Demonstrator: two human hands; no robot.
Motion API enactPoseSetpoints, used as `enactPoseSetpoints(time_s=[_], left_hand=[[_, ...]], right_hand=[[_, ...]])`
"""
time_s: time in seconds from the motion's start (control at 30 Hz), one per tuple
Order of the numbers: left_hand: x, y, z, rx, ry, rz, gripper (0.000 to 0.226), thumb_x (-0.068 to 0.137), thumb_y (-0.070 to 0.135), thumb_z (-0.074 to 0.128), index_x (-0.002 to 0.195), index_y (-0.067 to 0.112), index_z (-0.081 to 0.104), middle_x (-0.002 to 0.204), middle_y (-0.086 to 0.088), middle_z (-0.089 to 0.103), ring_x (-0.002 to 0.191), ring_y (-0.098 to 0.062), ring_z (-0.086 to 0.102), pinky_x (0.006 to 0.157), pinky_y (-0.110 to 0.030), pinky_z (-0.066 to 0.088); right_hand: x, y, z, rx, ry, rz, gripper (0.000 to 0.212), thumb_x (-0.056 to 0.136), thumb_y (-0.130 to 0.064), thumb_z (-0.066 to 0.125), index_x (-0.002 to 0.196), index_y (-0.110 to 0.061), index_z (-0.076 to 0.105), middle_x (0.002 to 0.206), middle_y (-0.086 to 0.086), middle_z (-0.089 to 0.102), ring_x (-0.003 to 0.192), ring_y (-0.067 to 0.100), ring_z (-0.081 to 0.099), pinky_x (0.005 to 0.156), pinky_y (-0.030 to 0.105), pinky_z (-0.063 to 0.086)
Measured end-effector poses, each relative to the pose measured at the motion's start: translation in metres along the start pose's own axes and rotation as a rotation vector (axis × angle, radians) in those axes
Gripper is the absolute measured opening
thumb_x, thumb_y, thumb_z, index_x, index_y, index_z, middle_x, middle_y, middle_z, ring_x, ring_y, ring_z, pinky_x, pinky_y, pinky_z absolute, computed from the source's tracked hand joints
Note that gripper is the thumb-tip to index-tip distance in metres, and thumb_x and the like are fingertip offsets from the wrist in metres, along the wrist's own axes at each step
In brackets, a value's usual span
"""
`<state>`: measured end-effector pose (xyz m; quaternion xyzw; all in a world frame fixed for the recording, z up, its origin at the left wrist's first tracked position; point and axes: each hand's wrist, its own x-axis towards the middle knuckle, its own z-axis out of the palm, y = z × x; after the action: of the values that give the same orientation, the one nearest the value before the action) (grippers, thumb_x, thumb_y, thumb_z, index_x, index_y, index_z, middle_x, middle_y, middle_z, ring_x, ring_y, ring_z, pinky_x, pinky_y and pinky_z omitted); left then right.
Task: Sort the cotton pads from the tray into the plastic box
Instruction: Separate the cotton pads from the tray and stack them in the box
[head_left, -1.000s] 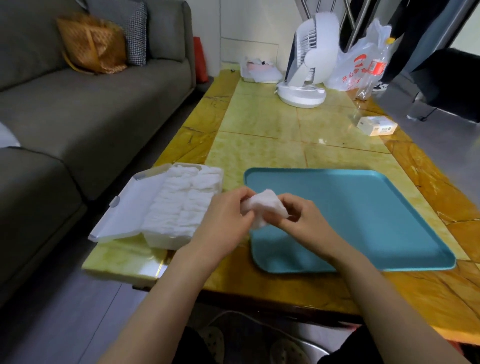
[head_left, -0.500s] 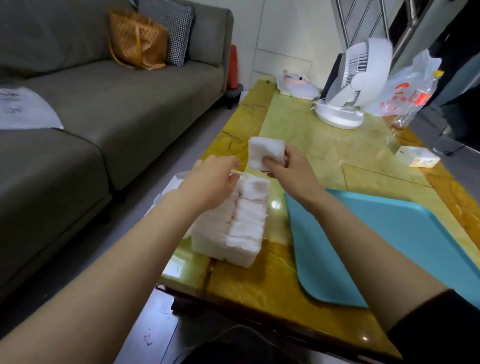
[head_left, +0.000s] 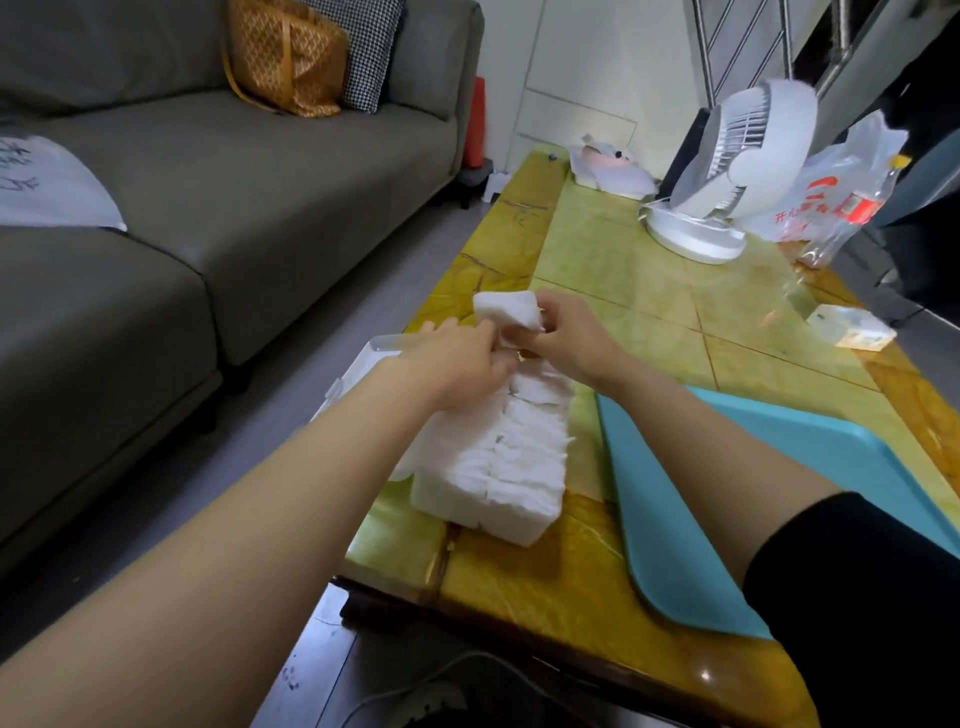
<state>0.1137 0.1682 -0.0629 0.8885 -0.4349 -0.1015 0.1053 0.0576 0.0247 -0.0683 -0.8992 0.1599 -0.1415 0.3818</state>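
A clear plastic box (head_left: 491, 519) packed with rows of white cotton pads (head_left: 524, 452) stands on the table's left edge, its lid (head_left: 363, 369) open to the left. My right hand (head_left: 566, 338) pinches a small stack of white cotton pads (head_left: 506, 309) above the box's far end. My left hand (head_left: 457, 364) lies over the far end of the box, its fingers reaching into the pads there; what they touch is hidden. The teal tray (head_left: 691, 519) lies to the right of the box with no pads showing on its visible part.
A grey sofa (head_left: 182, 208) runs along the left, with floor between it and the yellow-green table (head_left: 649, 322). At the table's far end stand a white fan (head_left: 727, 171), a plastic bag (head_left: 831, 192), a white container (head_left: 608, 171) and a small tissue pack (head_left: 852, 327).
Both hands moved from the tray's near left corner to over the box. The right hand carried the pads there and has lowered them toward the box's far end. The view swung left.
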Motion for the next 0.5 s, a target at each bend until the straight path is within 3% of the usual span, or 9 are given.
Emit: enactPoseSetpoints(time_s=[0.17,0.33,0.5], left_hand=[[0.006,0.006,0.0,0.006,-0.029,0.001,0.048,0.098,0.044,0.033,0.142,0.025,0.039,0.149,-0.009,0.036,0.134,-0.029,0.027,0.108,-0.042,0.022],[0.002,0.001,0.004,-0.04,-0.056,0.003,0.049,0.097,0.048,0.032,0.142,0.03,0.038,0.15,-0.008,0.034,0.135,-0.032,0.022,0.109,-0.043,0.019],[-0.002,0.001,0.0,0.015,-0.102,0.015,0.063,0.093,0.059,0.034,0.149,0.033,0.023,0.154,-0.005,0.029,0.139,-0.033,0.018,0.112,-0.043,0.015]], right_hand=[[0.005,0.0,0.005,-0.105,0.035,-0.055,0.024,0.072,-0.017,0.067,0.087,-0.002,0.056,0.081,0.022,0.066,0.076,0.038,0.063,0.065,0.046,0.049],[0.001,-0.008,-0.005,-0.272,-0.003,-0.173,0.028,0.068,-0.013,0.08,0.079,-0.013,0.054,0.069,0.002,0.054,0.063,0.013,0.043,0.051,0.014,0.03],[-0.003,-0.009,-0.013,-0.305,-0.079,-0.236,0.035,0.063,-0.023,0.086,0.073,-0.008,0.056,0.062,0.001,0.045,0.057,0.008,0.028,0.048,0.02,0.023]])
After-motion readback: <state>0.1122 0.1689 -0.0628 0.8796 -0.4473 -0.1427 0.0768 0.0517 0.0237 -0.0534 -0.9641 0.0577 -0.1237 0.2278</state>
